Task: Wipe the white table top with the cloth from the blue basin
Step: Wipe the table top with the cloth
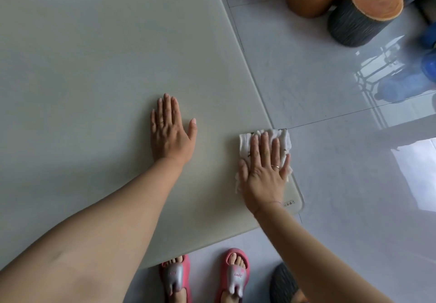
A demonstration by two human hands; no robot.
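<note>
The white table top (94, 66) fills the left and middle of the view. My right hand (264, 170) lies flat, fingers spread, on a white cloth (245, 144) near the table's right edge, close to the front right corner; it presses the cloth down rather than gripping it. Part of the cloth hangs slightly over the table edge. My left hand (171, 130) rests flat and open on the bare table top to the left of the cloth, holding nothing. The blue basin itself cannot be made out for certain.
Glossy grey floor tiles (342, 161) lie to the right. Log-shaped stools (365, 12) stand at the top right, and another dark stool (283, 283) sits at the bottom. Blurred blue objects (427, 61) are at the right edge. My feet in pink slippers (205, 276) stand by the table's front edge.
</note>
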